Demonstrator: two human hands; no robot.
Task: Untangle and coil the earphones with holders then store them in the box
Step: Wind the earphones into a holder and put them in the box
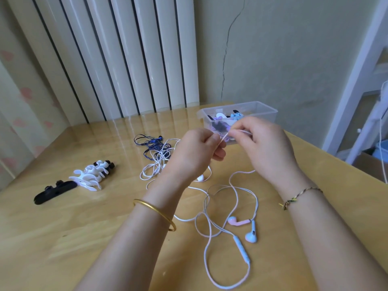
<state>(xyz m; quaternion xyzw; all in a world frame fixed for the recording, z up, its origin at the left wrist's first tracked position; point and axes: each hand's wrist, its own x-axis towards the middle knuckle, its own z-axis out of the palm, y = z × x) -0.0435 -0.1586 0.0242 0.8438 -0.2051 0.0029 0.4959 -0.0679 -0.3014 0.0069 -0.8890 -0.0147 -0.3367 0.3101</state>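
Observation:
A pink and blue earphone cord [235, 192] trails in loose loops over the wooden table, its two earbuds [249, 229] lying near my right forearm. My left hand [195, 152] and my right hand [262, 143] are raised above the table, and each pinches the upper end of this cord between thumb and fingers. Behind my hands stands a clear plastic box [264, 110] with several coiled earphones on holders inside. A tangle of white earphones [157, 164] and dark blue earphones [151, 143] lies left of my left hand.
A pile of white holders [90, 175] and a black holder [54, 191] lie at the left of the table [63, 238]. A white radiator stands against the wall behind. The table's right edge runs diagonally beside my right arm.

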